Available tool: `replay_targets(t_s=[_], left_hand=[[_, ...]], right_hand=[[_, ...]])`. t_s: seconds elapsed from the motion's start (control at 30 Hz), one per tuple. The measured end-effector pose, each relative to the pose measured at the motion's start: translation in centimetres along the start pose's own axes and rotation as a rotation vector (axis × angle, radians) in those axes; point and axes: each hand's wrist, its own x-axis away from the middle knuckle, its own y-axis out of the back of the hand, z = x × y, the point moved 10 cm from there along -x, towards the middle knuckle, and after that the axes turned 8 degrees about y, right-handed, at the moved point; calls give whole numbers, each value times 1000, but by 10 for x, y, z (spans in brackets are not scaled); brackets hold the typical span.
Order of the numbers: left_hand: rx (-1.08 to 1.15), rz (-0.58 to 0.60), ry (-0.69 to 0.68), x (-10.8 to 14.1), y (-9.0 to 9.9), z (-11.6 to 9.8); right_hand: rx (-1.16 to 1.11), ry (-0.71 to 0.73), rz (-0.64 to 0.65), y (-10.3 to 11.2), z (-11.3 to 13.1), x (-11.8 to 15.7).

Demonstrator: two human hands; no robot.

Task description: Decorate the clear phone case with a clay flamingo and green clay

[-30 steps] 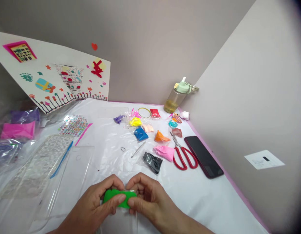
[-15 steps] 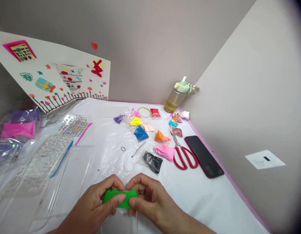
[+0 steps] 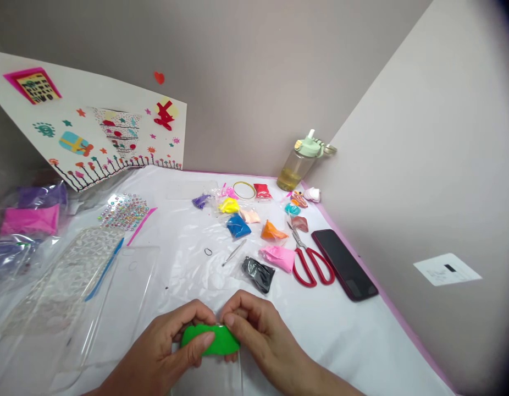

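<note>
A bright green lump of modelling clay is held up between my two hands at the front of the table. My left hand is closed round its left side, thumb flat across the front. My right hand pinches at its top right edge with thumb and forefinger; its other fingers are partly hidden behind. Below the clay lies a clear flat sheet or case, mostly covered by the hands. A black clay packet is just beyond my right hand.
Several coloured clay packets lie ahead, with tweezers, red-handled scissors and a phone to the right. Clear phone cases and a rhinestone sheet lie left. A bottle stands at the back.
The green clay has shifted slightly to the right and its outline is rounder. My right thumb has moved up from the clay's front to its top edge.
</note>
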Motion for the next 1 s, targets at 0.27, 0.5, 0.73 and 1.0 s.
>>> replay_targets(t_s=[0.27, 0.5, 0.73, 1.0], left_hand=[[56, -3, 1, -1, 1, 2], [169, -3, -20, 0, -1, 2], [118, -57, -59, -1, 8, -2], [-81, -210, -131, 6, 24, -16]], right_hand=[[-17, -35, -41, 2, -4, -1], [-78, -48, -25, -1, -8, -1], [-72, -37, -19, 2, -4, -2], [-78, -88, -60, 5, -10, -3]])
